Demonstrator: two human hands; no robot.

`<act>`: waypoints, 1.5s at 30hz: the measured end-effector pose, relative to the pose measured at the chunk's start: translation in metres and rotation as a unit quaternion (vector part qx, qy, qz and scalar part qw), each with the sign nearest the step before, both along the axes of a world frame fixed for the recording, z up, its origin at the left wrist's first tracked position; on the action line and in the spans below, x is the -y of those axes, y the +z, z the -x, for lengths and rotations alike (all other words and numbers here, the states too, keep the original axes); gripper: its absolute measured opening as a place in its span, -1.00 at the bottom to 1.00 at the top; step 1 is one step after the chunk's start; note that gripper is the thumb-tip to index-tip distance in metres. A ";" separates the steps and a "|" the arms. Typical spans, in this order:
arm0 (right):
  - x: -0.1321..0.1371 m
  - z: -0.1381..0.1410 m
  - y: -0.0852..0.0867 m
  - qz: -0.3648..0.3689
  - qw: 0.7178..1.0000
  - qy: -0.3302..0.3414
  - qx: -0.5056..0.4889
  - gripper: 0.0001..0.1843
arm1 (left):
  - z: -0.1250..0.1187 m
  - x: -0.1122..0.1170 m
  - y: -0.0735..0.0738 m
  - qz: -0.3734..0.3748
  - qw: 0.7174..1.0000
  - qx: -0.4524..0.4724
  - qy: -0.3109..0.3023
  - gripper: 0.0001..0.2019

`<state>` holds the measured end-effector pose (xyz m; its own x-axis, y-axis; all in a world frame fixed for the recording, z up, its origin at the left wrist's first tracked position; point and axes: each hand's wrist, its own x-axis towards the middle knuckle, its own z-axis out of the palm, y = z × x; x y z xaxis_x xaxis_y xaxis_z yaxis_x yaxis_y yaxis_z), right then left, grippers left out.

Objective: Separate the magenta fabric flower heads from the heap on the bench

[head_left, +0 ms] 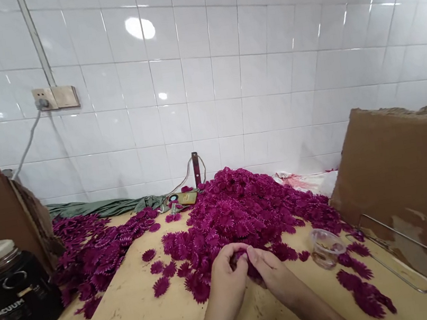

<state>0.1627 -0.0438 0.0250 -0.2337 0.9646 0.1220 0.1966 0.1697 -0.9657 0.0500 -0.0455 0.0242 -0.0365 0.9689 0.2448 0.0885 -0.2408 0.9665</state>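
Note:
Both my hands meet low in the middle of the head view, just in front of a big heap of magenta petal discs. My left hand is closed, its thumb and fingers curled round a magenta petal disc that is mostly hidden. Pressing on the same disc from the other side, my right hand has its fingertips pinched together. Several loose discs lie on the wooden board to the left of my hands.
A second pile of discs lies at left, beside a black vacuum jar. To the right stand a clear plastic cup, a wire frame and a cardboard sheet. A phone lies near the tiled wall.

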 end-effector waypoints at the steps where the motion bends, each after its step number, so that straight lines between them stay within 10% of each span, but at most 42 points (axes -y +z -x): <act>1: 0.003 0.000 0.001 -0.003 1.000 0.006 0.009 -0.39 | 0.000 0.000 0.002 0.010 1.000 0.019 0.001 -0.83; 12: 0.033 0.004 -0.011 0.004 0.992 0.082 0.093 -0.88 | 0.038 -0.024 0.003 0.104 0.932 0.311 0.153 -0.63; 19: 0.015 0.007 -0.006 0.058 0.995 0.083 -0.025 -0.74 | 0.041 -0.024 0.001 0.056 0.980 0.175 0.079 -0.64; 27: -0.006 0.015 -0.015 0.011 0.999 -0.018 -0.045 -0.52 | 0.041 -0.033 -0.009 -0.082 0.958 -0.142 0.236 -0.66; 36: -0.012 0.018 -0.011 0.168 0.975 -0.055 -0.138 -0.38 | 0.006 0.003 -0.024 -0.100 0.992 -0.053 0.048 -0.73; 45: -0.001 0.017 -0.029 0.126 0.980 0.036 -0.150 -0.44 | 0.008 -0.005 -0.042 0.004 0.994 0.072 0.079 -0.79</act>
<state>0.1455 -0.0426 -0.0044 -0.2918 0.9555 -0.0444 -0.1071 -0.0788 -0.9911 0.0420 -0.0404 -0.0182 -0.2220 0.9502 0.2185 -0.0144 -0.2273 0.9737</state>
